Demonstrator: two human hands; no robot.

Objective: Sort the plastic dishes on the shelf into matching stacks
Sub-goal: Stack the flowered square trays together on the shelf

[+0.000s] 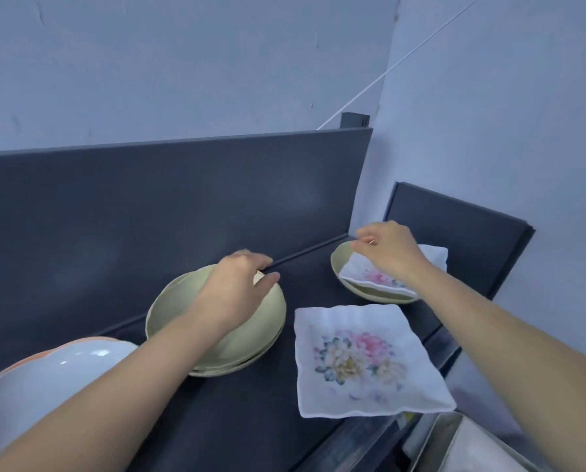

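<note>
left fingers [250, 259] on green bowl stack [179, 303], grip unclear | right fingers [360, 245] pinch floral plate [369, 275]

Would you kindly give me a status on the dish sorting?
Left grip over green bowl stack, hold unclear. Right grip pinching floral square plate lying in far green bowl. Second floral plate flat between stacks, nothing blocking.

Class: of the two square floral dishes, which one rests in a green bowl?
The far floral dish, under the right hand, sits in the green bowl; the near floral dish lies directly on the shelf.
</note>
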